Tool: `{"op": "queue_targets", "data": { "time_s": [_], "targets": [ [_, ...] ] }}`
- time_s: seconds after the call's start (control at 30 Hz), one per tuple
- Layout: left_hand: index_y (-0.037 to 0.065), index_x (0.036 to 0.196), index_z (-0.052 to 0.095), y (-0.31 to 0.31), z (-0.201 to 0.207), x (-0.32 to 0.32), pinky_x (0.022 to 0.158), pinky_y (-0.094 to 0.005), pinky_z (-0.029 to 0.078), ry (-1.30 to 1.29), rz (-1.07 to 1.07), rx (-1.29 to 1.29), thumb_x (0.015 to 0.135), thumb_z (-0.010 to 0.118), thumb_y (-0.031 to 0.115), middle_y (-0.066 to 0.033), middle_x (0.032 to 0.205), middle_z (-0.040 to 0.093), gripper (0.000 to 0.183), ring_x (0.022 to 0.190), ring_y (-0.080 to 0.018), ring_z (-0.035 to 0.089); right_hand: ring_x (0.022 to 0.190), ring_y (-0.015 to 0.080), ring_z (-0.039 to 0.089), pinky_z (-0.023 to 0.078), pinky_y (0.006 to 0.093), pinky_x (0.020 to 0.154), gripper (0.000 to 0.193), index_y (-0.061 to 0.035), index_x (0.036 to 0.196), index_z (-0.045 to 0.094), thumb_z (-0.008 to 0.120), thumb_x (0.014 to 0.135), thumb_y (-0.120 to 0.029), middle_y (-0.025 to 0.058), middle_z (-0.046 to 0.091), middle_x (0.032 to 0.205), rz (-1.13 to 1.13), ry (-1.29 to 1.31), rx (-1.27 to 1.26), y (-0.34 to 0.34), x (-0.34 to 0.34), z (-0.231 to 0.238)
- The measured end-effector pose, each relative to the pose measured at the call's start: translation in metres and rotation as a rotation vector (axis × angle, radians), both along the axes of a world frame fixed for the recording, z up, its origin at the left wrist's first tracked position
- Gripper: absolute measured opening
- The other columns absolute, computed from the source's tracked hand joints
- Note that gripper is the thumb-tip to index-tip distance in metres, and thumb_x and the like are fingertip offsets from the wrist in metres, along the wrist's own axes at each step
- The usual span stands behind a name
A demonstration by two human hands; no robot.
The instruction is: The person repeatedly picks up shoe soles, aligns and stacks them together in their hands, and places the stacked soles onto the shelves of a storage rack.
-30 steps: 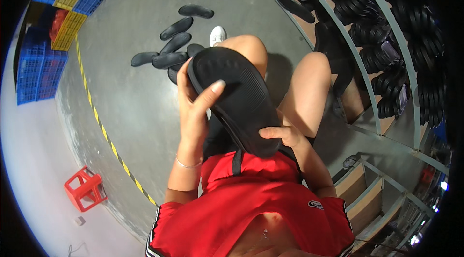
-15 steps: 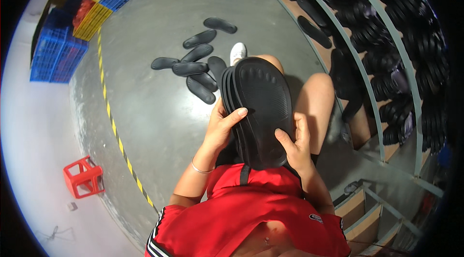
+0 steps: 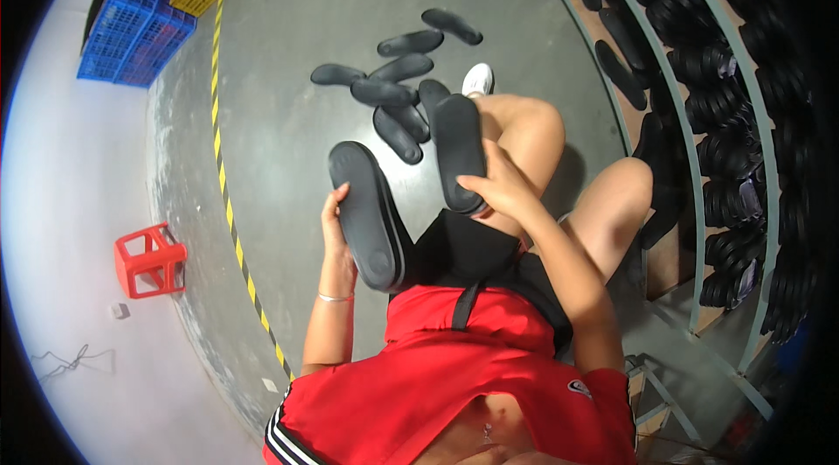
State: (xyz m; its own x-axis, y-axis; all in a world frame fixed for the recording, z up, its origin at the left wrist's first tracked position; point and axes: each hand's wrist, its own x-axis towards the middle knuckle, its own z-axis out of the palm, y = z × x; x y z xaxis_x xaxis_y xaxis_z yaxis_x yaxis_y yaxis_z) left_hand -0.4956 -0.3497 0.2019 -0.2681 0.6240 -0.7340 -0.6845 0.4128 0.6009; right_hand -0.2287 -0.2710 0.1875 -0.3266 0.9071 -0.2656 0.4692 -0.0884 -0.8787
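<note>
The person holds two shoe soles above the floor (image 3: 288,168), in front of the lap, and both lie between the hands. The left hand (image 3: 336,225) grips the left sole (image 3: 360,216) by its outer edge; the right hand (image 3: 504,181) is clamped on the lower end of the right sole (image 3: 457,142), its thumb across the face. The soles are apart, side by side, with a gap between them. Both long axes point away from the body; the left one's far end leans slightly left, while the right one runs nearly straight and sits farther out.

Each is long, rounded at both ends and dark grey to black, with a smooth, dull face. The left sole shows round marks near its ends and a thick edge; whether more are stacked beneath cannot be told. Beyond the hands, similar loose soles (image 3: 384,93) lie scattered on the floor.
</note>
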Motion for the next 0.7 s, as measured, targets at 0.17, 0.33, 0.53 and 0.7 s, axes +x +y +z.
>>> {"op": "queue_targets", "data": {
  "time_s": [0.17, 0.33, 0.53, 0.7],
  "targets": [
    [0.003, 0.105, 0.065, -0.026, -0.02, -0.045, 0.07, -0.0339, 0.056, -0.039, 0.068, -0.035, 0.081, 0.063, 0.034, -0.0104, 0.093, 0.068, 0.04, 0.078, -0.0224, 0.066, 0.059, 0.0289, 0.067, 0.055, 0.039, 0.057, 0.053, 0.0044, 0.131, 0.044, 0.063, 0.087, -0.018, 0.0252, 0.066, 0.096, 0.264, -0.307, -0.38, 0.027, -0.061, -0.019],
    [0.001, 0.105, 0.066, -0.058, -0.056, -0.083, 0.073, -0.0365, 0.056, -0.039, 0.196, -0.092, 0.079, 0.064, 0.034, -0.0118, 0.095, 0.069, 0.042, 0.079, -0.0252, 0.066, 0.058, 0.0292, 0.068, 0.056, 0.0388, 0.058, 0.044, 0.0081, 0.113, 0.051, 0.061, 0.091, -0.029, 0.0214, 0.068, 0.085, 0.448, -0.36, -0.334, 0.014, -0.127, -0.047],
    [0.001, 0.103, 0.066, -0.068, -0.065, -0.09, 0.072, -0.0358, 0.056, -0.087, 0.258, -0.111, 0.08, 0.064, 0.033, -0.0117, 0.093, 0.069, 0.039, 0.078, -0.0248, 0.066, 0.099, 0.0329, 0.065, 0.051, 0.043, 0.087, 0.056, 0.0041, 0.122, 0.048, 0.064, 0.089, -0.038, 0.0248, 0.063, 0.109, 0.38, -0.522, -0.108, 0.0, -0.145, -0.103],
    [0.001, 0.104, 0.065, -0.052, -0.07, -0.081, 0.072, -0.0344, 0.056, -0.136, 0.222, -0.112, 0.081, 0.064, 0.032, -0.0113, 0.093, 0.069, 0.038, 0.078, -0.0231, 0.066, 0.118, 0.0336, 0.055, 0.044, 0.0379, 0.099, 0.087, 0.0028, 0.141, 0.032, 0.067, 0.085, -0.052, 0.0253, 0.049, 0.134, 0.366, 0.12, -0.539, 0.008, -0.12, -0.065]
  ]
}}
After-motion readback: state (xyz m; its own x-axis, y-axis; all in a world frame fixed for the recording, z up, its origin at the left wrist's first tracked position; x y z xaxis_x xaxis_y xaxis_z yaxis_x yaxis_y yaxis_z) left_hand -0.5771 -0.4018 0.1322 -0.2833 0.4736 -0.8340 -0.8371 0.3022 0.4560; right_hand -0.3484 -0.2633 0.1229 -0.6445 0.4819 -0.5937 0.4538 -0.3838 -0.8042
